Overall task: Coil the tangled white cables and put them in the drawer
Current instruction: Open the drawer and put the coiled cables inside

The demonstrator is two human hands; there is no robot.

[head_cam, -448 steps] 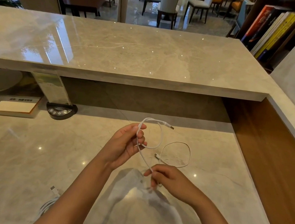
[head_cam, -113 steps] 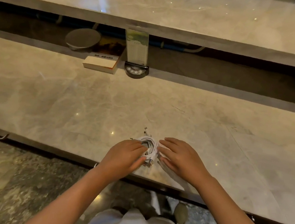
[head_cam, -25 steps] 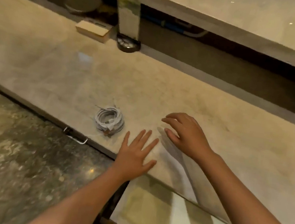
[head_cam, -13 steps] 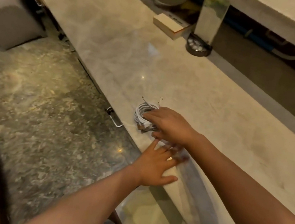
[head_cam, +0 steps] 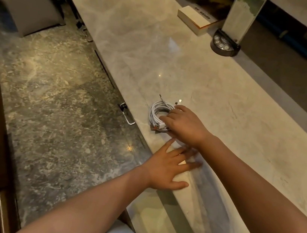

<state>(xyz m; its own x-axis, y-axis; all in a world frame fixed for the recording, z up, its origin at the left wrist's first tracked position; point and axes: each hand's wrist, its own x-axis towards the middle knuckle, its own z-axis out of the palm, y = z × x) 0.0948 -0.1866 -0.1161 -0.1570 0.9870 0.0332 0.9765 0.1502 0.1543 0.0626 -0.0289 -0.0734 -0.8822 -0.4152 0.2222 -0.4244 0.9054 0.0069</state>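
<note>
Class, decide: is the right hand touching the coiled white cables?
Touching. The head view shows the right hand with fingers curled over the coiled white cables on the counter.

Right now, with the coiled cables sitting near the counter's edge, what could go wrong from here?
1. The right hand lies over one side of the white cable coil, and no tie shows, so lifting by that grip may let loops spring apart.
2. Two loose plug ends stick out and could snag.
3. The coil sits near the counter edge; a slip could drop it to the floor.
</note>
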